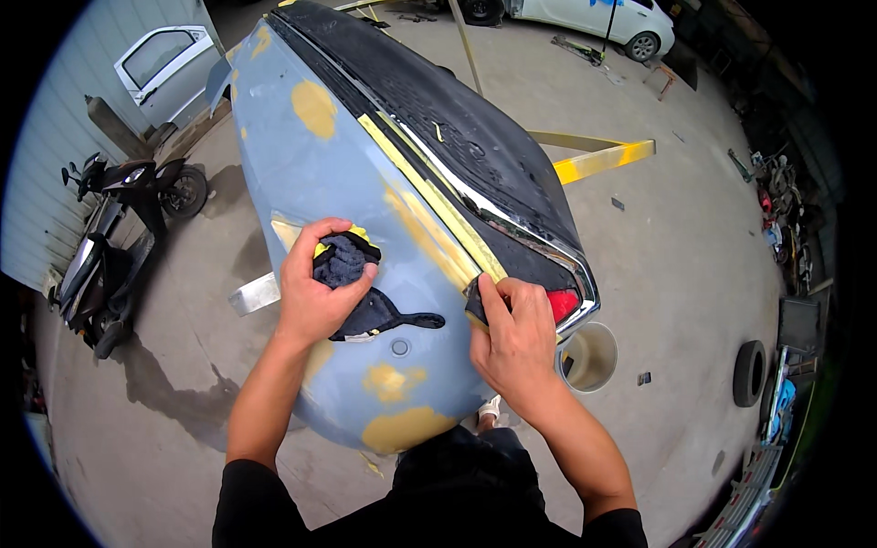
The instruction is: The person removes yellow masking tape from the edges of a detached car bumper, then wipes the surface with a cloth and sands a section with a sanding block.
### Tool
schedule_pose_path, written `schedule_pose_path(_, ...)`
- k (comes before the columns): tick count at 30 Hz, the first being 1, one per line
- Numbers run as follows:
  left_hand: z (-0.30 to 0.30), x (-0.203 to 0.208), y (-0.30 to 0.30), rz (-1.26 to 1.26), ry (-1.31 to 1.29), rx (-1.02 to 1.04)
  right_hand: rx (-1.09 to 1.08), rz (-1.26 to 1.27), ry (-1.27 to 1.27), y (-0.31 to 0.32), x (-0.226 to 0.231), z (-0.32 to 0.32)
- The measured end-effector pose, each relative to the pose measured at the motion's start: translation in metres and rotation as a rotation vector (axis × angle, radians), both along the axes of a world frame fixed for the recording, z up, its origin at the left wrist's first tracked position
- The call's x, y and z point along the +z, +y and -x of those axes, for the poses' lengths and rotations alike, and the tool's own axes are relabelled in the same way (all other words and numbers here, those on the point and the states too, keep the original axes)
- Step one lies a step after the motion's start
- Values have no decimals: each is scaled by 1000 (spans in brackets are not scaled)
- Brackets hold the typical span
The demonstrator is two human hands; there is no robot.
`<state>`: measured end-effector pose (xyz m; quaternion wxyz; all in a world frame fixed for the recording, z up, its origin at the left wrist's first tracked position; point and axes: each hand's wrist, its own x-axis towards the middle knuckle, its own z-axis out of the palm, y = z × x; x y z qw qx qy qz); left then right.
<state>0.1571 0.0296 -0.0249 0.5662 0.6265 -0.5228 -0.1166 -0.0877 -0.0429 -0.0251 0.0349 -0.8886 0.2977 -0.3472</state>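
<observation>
A large car bumper (292,173) in grey-blue primer, with yellowish filler patches (314,110), lies in front of me. My left hand (306,292) is closed around a bunched dark fleecy cloth (342,260) with black and yellow edging. Its black flap and looped strap (416,320) rest on the primer. My right hand (516,342) pinches a small dark sanding pad (475,306), which touches the bumper at the near end of the yellow masking tape (429,196). Fingers partly hide the pad. Beyond the tape run a chrome trim strip (484,203) and a black textured panel (438,119).
A yellow-ended stand bar (607,163) juts out on the right. On the floor at the right front stands a bucket (598,356). A black scooter (128,210) and a loose car door (174,68) are on the left. A tyre (750,373) lies far right, a white car (630,23) behind.
</observation>
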Motion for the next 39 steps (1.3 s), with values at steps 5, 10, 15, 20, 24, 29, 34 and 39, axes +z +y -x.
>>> schedule_pose_path(5, 3, 1, -4, 5, 17, 26, 33, -9, -47, -20, 9, -33)
schedule_pose_path(10, -1, 0, -2, 11, -49, -3, 81, -127, -51, -24, 9, -21)
schedule_pose_path(15, 1, 1, -2, -40, 24, -5, 94, -114, -67, -31, 9, -34)
schedule_pose_path(20, 0, 1, -6, -5, 1, 14, 103, -84, 2, -23, 3, -10)
schedule_pose_path(24, 2, 0, -4, -57, 70, -10, 152, -59, -67, -42, 15, -47)
schedule_pose_path(29, -3, 0, -1, 13, -18, 2, 148, -67, 60, -28, 15, -16)
schedule_pose_path(34, 4, 2, -4, -39, 35, -8, 143, -83, -69, -41, 21, -47)
schedule_pose_path(39, 1, 1, 2, -16, -32, 8, 130, -157, -30, -25, 16, -16)
